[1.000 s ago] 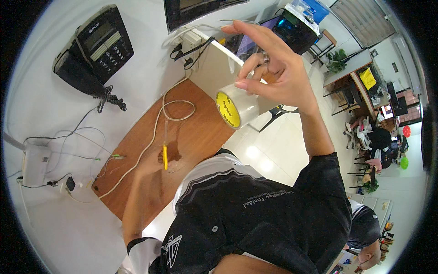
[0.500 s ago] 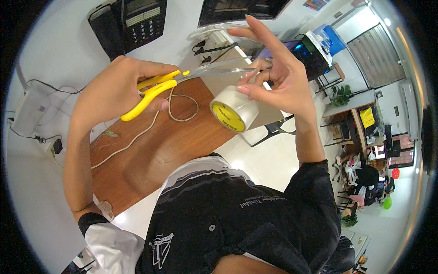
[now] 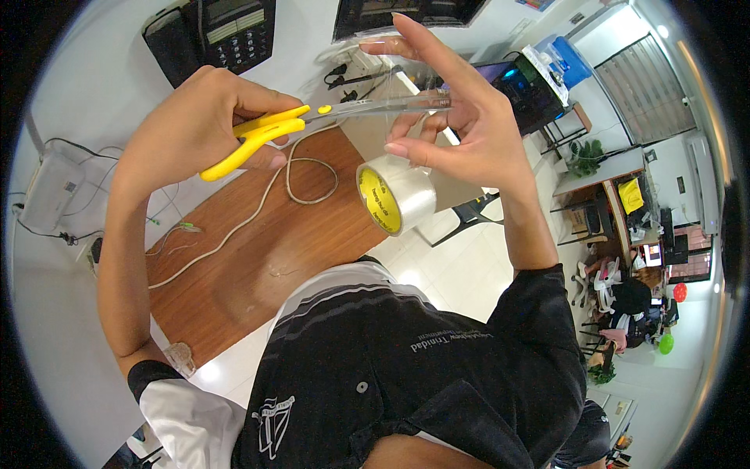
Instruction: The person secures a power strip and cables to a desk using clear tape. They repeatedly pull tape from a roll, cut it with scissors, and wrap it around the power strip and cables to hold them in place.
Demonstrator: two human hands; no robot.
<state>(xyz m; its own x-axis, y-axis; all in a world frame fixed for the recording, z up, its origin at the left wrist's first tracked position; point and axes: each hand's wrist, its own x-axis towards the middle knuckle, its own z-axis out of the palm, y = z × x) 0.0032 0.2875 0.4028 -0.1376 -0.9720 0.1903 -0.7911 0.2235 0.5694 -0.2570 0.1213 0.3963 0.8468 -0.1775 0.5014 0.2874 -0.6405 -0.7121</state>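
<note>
My left hand (image 3: 178,137) is closed round the yellow handles of a pair of scissors (image 3: 262,139). The blades point right, nearly together, and cross a clear strip of packing tape just in front of my right hand (image 3: 488,129). Below the right thumb hangs the roll of clear packing tape (image 3: 412,194), which has a yellow core. The right thumb and bent lower fingers hold the tape at the top of the roll, while the upper fingers stretch out with clear film near their tips. Exactly where the blades meet the film is hard to see.
A brown wooden desk (image 3: 234,250) lies below, with a pale cable (image 3: 258,215) looped on it. A black desk phone (image 3: 223,35) is at the upper left. Beyond my right hand stands a computer case (image 3: 535,94); chairs and people are farther right.
The scissor blades have come together from an open position across the tape. Both hands have shifted slightly up and left, and the tape roll has turned a little.
</note>
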